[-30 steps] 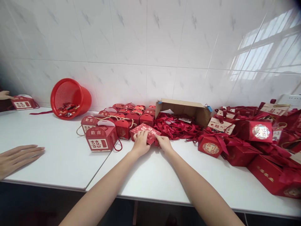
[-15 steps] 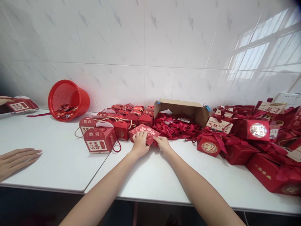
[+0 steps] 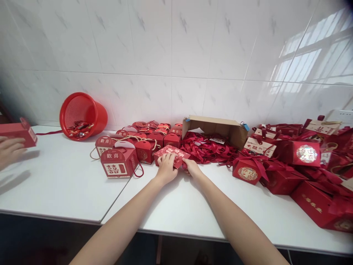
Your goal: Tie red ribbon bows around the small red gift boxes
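Note:
Between my hands, low over the white table, is a red patterned gift box (image 3: 172,150) with pale characters on its top. My left hand (image 3: 167,167) is closed over its near left side, fingers lying on the top face. At the right corner my right hand (image 3: 191,166) pinches the box's edge, its fingertips partly hidden. Just behind the box, dark red ribbons (image 3: 204,147) spill from a cardboard box (image 3: 234,134). Left of my hands stands a red gift box with a cream label (image 3: 119,162) and a cord handle.
Rows of small red boxes (image 3: 149,141) stand behind, by the tiled wall. A red basket (image 3: 102,116) lies tipped with small wrapped items inside. Ribboned boxes (image 3: 309,200) are piled at right. At far left a co-worker's hand (image 3: 11,151) is at another red box (image 3: 19,134).
My right fingers have shifted slightly under the box's right corner; my left hand keeps its hold. The co-worker's box has turned and come lower, and their hand has left the table surface.

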A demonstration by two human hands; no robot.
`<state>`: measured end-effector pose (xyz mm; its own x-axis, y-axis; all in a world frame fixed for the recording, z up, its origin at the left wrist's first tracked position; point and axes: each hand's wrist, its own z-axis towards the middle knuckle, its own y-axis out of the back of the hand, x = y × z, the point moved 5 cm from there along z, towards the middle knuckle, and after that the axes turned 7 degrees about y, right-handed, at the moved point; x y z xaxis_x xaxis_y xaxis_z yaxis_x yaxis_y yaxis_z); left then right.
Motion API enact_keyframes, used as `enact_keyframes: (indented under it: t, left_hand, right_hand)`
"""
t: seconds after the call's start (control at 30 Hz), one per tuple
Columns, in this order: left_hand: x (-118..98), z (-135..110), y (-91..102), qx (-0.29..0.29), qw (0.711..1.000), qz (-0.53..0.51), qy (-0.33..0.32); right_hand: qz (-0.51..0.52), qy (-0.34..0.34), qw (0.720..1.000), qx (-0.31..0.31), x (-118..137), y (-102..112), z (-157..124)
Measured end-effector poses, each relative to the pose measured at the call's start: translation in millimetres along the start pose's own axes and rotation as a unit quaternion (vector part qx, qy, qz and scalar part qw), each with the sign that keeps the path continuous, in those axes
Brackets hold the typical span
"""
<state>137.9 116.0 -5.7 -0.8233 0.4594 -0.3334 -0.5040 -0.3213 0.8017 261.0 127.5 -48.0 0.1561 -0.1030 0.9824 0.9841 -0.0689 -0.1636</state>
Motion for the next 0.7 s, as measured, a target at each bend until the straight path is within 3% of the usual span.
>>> enact_keyframes:
  t: [0.27,0.7]
  left_hand:
    - [-0.4,-0.2,1.3,-0.005,1.000,0.000,0.007]
    - [-2.9,-1.4,2.6,0.005,1.000,-0.004,0.011]
  right_hand:
    - [0.002,-0.030,1.000,0.002,-0.2,-6.0,-5.0]
    - [0.001,-0.017,1.000,0.005,-2.5,-5.4,-3.2]
